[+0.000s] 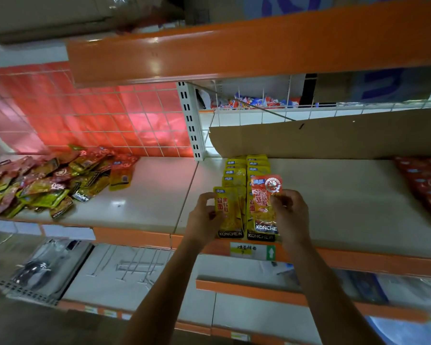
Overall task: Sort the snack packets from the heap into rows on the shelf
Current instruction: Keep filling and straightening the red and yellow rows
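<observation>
White shelf (334,195) with an orange front edge is running across the bay, and a cardboard sheet (334,138) is leaning along its back. The heap (47,180) of mixed packets is lying at far left, two yellow rows (237,170) are sitting mid-shelf, and red packets (426,185) are lying at far right. Left hand (204,215) is pinching a yellow packet (228,212) at the left row's front, while right hand (290,212) is gripping an orange-red packet (265,202) by its edge over the right row.
</observation>
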Motion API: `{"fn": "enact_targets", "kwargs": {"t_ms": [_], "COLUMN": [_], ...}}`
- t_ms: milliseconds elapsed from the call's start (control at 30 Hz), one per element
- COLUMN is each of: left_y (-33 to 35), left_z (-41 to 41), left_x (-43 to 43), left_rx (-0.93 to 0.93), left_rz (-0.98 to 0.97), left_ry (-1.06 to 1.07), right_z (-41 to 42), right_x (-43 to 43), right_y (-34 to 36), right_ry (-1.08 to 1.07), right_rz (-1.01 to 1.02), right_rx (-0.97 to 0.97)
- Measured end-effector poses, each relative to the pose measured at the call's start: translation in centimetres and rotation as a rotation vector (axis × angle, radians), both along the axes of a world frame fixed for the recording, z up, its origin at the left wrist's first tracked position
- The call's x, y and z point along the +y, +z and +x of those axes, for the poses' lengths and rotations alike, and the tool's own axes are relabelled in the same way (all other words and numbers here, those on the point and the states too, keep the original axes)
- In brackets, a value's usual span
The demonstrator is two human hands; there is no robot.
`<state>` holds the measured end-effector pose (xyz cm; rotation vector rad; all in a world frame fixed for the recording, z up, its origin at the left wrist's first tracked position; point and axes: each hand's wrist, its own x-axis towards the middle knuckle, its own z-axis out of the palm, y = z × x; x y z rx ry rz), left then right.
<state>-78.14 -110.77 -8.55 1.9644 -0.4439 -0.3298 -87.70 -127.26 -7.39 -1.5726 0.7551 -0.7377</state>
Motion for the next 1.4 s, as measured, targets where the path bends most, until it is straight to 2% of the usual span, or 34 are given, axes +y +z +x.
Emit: {"fn": "enact_targets", "kwargs": {"t_ms": [100,300,667,900,1000,1167,1300,1400], "left_y": [-0.1,0.3,0.0,-0.5,-0.4,0.7,1.9,2.3], "left_z": [0.2,0.4,0.3,0.4,0.3,-1.4,-3.8,-6.4], "left_x": [0.2,0.5,0.3,0.1,-0.2,-2.3,-6.3,-10.1], "left_rx": [-0.098,-0.292,-0.314,-0.403,-0.450,-0.528,-0.528,-0.453], "left_rz": [0.115,0.200,0.268,0.307,0.330,0.218,0.150,0.021], "left_ry": [-0.062,-0.130,-0.213,-0.258,-0.204,-0.095,-0.153,-0.204], "right_z": [-0.2,-1.0,-2.4,-2.6,-2.7,-3.1,-4.0,-5.5], "right_x": [0.0,0.5,1.0,1.1,0.8,-0.4,-2.3,-4.7], "right_y": [-0.1,-0.3,-0.2,-0.1,0.0,0.0,0.1,0.2], "right_ry": [-0.045,-0.101,-0.195,-0.196,-0.186,-0.171,-0.152,-0.168], "right_rz": [0.007,-0.005,-0.040,-0.054,-0.045,-0.032,-0.013,-0.037], "right_rx": [0.015,0.031,0.034,0.033,0.021,0.004,0.016,0.034]}}
